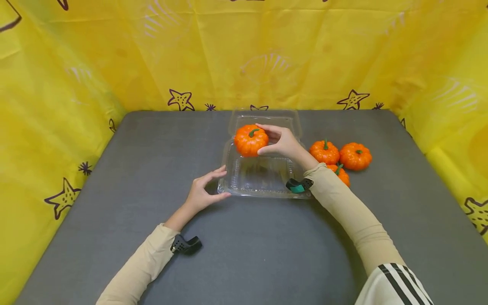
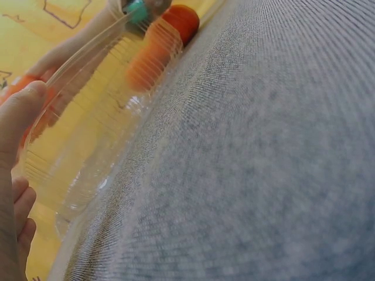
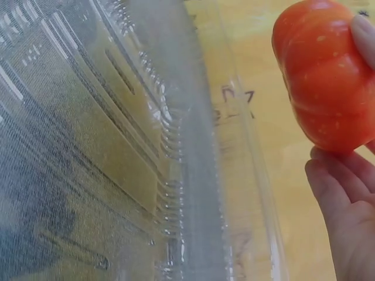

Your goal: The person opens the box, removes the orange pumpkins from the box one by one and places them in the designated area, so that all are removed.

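My right hand (image 1: 284,143) pinches a small orange pumpkin (image 1: 248,142) with a green stem between thumb and fingers. It holds the pumpkin over the back left part of a clear plastic clamshell container (image 1: 263,180), whose lid (image 1: 264,121) lies folded back. In the right wrist view the held pumpkin (image 3: 322,76) is apart from the container's wall. My left hand (image 1: 203,190) is at the container's front left corner, thumb and fingers spread and extended. The left wrist view shows the thumb (image 2: 26,105) at the clear rim; firm contact is hard to tell.
Right of the container, three more pumpkins sit close together: one at the back (image 1: 324,151), one farther right (image 1: 356,156), and one (image 1: 340,174) partly behind my right sleeve. They stand on a grey table (image 1: 244,245) with a yellow patterned cloth (image 1: 228,55) around it.
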A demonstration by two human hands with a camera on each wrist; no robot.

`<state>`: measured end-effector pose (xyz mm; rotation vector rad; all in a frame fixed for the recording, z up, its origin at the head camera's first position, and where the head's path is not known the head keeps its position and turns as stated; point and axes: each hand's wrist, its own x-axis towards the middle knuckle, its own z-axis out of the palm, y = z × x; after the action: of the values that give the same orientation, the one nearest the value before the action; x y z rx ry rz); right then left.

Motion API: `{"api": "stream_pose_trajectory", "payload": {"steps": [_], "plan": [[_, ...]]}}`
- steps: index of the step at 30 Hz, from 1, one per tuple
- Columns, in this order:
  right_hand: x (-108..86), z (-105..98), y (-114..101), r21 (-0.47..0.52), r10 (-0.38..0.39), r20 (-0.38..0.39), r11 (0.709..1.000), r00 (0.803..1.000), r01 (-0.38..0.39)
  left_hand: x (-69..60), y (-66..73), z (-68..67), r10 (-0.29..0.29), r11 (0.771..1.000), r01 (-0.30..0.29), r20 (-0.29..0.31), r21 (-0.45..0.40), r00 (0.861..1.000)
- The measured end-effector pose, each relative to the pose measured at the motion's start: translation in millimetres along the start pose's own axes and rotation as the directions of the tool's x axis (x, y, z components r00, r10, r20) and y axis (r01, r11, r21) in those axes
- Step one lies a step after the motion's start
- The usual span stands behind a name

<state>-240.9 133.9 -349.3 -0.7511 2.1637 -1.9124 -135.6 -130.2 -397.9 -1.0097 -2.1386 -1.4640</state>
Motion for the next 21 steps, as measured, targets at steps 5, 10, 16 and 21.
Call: {"api": "stream_pose_trajectory", "payload": {"steps": [5, 10, 16, 21], "plan": [[-5.4, -4, -4, 0.030, 0.016, -0.011, 0.999, 1.000, -0.016, 1.0, 0.2, 0.8, 0.010, 1.000, -0.010, 0.001, -0.002, 1.000], [-8.6, -7, -8, 0.020, 0.015, -0.006, 1.000, 1.000, -0.015, 2.6, -0.2, 0.7, 0.022, 1.000, -0.022, 0.002, 0.003, 1.000], [-12.1, -6, -17, -0.002, 0.018, 0.010, 1.000, 1.000, -0.018, 3.2, -0.7, 0.6, 0.024, 1.000, -0.024, 0.001, 0.002, 1.000], [-15.8, -4, -23, -0.016, -0.001, 0.016, 1.000, 1.000, 0.001, 1.9, -0.6, -0.1, 0.032, 0.999, -0.032, -0.005, 0.006, 0.999]]}}
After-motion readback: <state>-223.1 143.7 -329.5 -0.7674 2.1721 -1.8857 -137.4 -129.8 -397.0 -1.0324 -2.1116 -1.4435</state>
